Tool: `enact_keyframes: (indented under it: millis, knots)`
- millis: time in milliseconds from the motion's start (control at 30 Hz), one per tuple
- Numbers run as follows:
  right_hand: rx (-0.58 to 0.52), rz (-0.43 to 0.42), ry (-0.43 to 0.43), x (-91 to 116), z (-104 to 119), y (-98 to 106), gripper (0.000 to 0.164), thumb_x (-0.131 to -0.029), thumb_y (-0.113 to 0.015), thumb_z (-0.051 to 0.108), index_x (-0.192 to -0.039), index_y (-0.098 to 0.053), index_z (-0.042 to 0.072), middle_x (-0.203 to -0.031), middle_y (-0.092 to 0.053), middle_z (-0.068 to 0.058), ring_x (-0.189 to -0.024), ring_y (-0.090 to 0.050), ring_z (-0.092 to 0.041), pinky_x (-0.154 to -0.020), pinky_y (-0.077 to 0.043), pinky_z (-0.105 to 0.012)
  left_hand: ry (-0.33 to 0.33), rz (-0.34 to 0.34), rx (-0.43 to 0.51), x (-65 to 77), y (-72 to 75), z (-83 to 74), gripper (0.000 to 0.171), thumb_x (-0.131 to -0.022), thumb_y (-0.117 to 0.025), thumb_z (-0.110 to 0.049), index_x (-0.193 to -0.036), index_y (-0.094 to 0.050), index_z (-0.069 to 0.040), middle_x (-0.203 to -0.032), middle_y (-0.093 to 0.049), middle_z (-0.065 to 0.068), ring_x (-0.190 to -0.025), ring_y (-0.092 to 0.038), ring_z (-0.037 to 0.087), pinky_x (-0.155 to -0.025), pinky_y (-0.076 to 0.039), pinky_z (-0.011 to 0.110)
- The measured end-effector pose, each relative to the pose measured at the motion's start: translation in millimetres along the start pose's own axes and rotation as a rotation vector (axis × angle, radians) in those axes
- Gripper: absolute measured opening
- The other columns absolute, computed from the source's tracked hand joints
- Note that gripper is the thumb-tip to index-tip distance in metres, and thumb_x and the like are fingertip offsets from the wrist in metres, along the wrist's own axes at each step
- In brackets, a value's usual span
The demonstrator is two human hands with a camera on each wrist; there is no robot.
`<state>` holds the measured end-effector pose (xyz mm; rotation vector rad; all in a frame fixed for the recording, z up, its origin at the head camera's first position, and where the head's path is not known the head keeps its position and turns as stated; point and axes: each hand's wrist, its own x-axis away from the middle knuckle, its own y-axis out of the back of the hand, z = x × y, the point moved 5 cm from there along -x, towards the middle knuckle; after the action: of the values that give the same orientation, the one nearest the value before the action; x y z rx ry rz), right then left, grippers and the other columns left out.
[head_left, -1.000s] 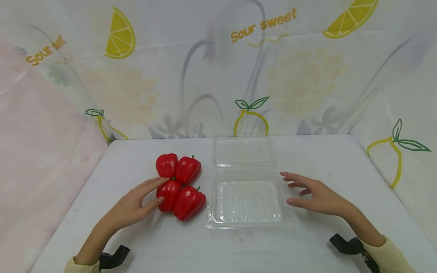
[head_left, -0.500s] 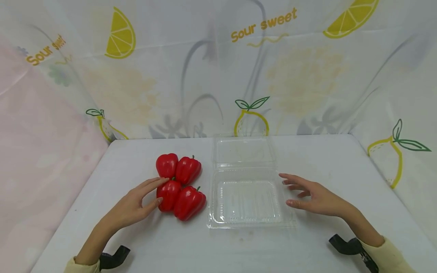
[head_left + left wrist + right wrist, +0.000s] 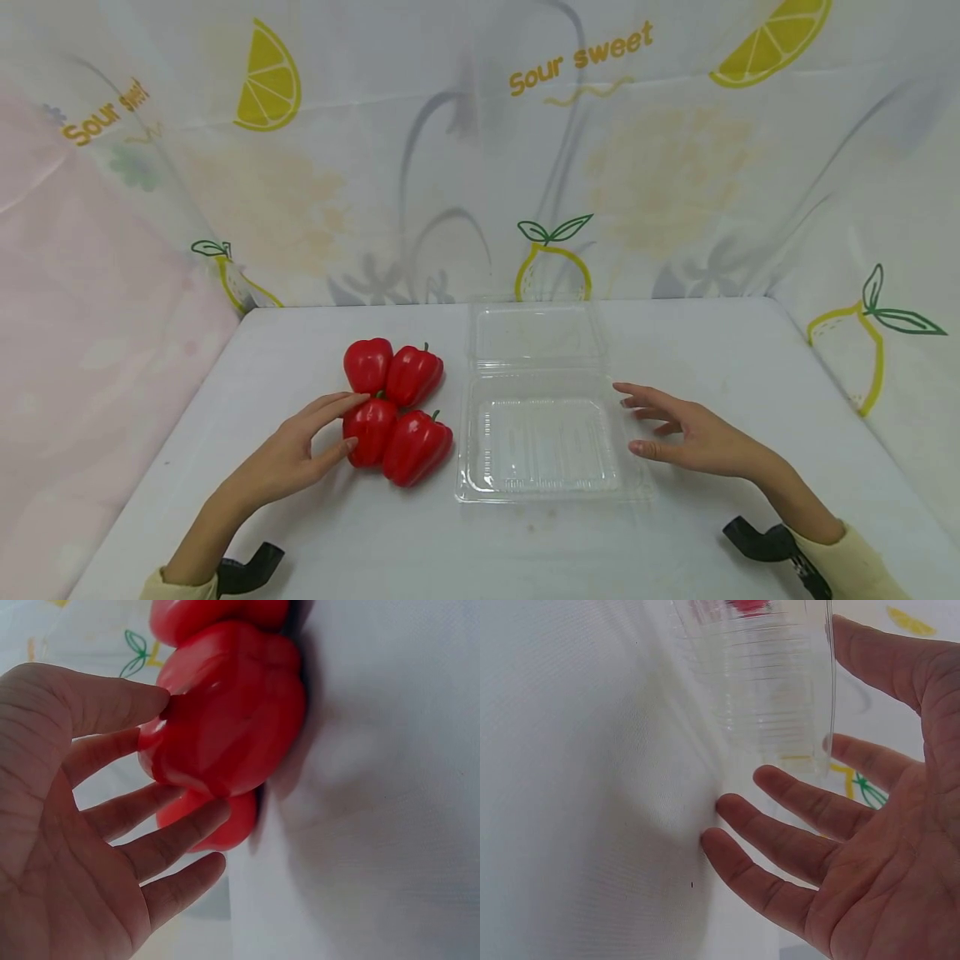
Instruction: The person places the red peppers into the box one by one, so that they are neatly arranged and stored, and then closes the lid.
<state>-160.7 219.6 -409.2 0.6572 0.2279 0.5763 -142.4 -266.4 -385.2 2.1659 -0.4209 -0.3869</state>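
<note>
Several red bell peppers lie in a cluster left of the middle of the table. My left hand [image 3: 288,450] is at the near-left bell pepper [image 3: 369,433], fingers spread, thumb and fingertips around its left side. In the left wrist view the thumb overlaps that bell pepper [image 3: 225,712]; whether it touches I cannot tell. A clear plastic clamshell box [image 3: 462,433] lies with its lid [image 3: 536,333] folded back, right of the peppers. My right hand [image 3: 701,433] is beside the box's right edge, fingers apart and loosely bent; in the right wrist view the box wall [image 3: 772,682] is by the thumb and fingers.
Two more bell peppers, one [image 3: 367,364] and another [image 3: 415,375], sit behind the near pair. A white cloth covers the table [image 3: 525,550]. Behind it hangs a lemon-printed backdrop [image 3: 450,167], with a pink one [image 3: 90,333] at the left.
My right hand has shifted very slightly left and down toward the box. The left hand, bell peppers and box look the same, apart from a tiny tilt of the head view.
</note>
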Motion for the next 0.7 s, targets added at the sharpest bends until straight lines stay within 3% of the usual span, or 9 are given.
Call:
enact_keyframes:
  millis: [267,700]
  knots:
    - [0.004,-0.003,0.003,0.1,-0.4,-0.1,0.072,-0.091,-0.072,0.031,-0.151,-0.037,0.013,-0.142,-0.051,-0.012,-0.120,-0.058,-0.032,-0.087,-0.054,-0.037,-0.005,-0.028,0.011,1.2,2.7,3.2,0.061,-0.084,-0.079,-0.015,-0.140,-0.053,-0.019,-0.132,-0.055,0.001,-0.111,-0.058,0.022,-0.081,-0.057,0.046]
    - [0.005,0.002,-0.004,0.6,-0.2,0.0,0.072,-0.091,-0.072,0.033,-0.151,-0.037,0.014,-0.140,-0.053,-0.012,-0.121,-0.057,-0.032,-0.087,-0.054,-0.037,0.001,-0.075,-0.035,2.8,6.3,5.2,0.058,-0.080,-0.084,-0.026,-0.131,-0.058,-0.022,-0.120,-0.058,-0.008,-0.102,-0.056,0.013,-0.078,-0.057,0.038]
